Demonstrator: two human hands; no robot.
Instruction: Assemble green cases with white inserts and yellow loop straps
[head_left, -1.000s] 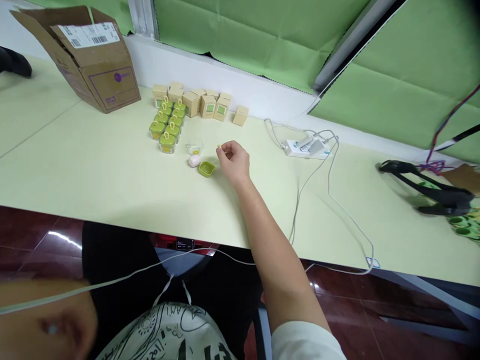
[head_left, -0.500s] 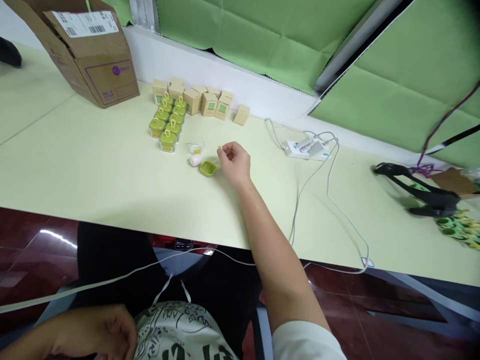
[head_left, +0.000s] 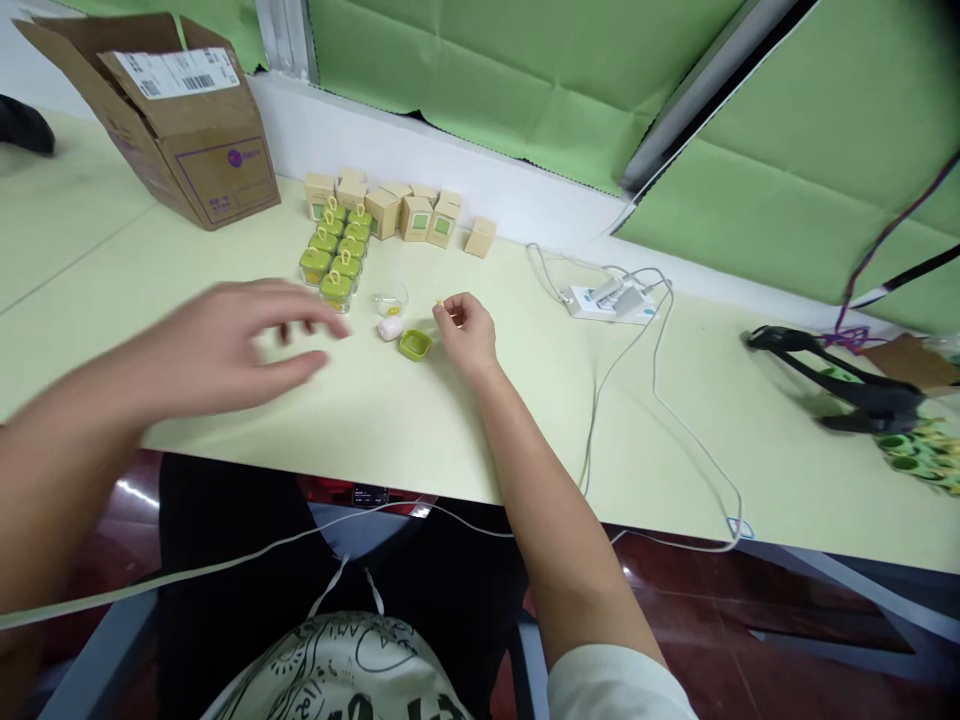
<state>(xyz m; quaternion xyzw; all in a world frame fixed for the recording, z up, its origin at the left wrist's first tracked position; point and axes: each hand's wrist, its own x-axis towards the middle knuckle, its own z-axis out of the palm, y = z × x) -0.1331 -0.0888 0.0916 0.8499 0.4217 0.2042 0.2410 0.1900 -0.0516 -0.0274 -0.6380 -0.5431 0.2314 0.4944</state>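
Observation:
My left hand point(head_left: 240, 345) is over the table at the left, blurred, with thumb and fingers apart and nothing between them. My right hand point(head_left: 469, 335) has its fingertips pinched together, and a tiny pale-yellow piece point(head_left: 439, 302) peeks out from them. Just left of that hand lies a small green lid point(head_left: 415, 345), hollow side up. Beside the lid are a pinkish-white rounded object point(head_left: 390, 328) and a small clear container point(head_left: 393, 298) with a yellow mark. Two rows of clear jars with green lids point(head_left: 335, 287) and yellow loops stand beyond my left fingertips.
Several small cardboard boxes point(head_left: 417, 218) line the wall behind the jars. A large open carton point(head_left: 225, 180) stands back left. Rightward, a white power strip point(head_left: 611, 303) trails cables across the table. A black stand-like object point(head_left: 847, 385) and green pieces point(head_left: 919, 455) are far right.
My left hand has risen from my lap and reached forward over the table, its fingers now spread. My right hand keeps its pinch in nearly the same place.

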